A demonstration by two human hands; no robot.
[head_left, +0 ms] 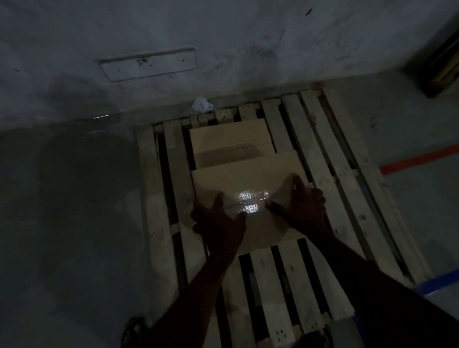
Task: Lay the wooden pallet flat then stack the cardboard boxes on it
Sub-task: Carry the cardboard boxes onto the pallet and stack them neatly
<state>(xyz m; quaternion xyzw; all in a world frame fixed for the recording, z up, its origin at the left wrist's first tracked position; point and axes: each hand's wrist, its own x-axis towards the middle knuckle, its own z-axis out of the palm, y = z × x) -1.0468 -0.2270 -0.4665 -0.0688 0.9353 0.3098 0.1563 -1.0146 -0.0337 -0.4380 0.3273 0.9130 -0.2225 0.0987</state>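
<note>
You are gripping one box [249, 177] over the pallet [327, 174] with your left hand [220, 224] and right hand [304, 207], a second box [229, 137] lying at 12 o'clock.
</note>
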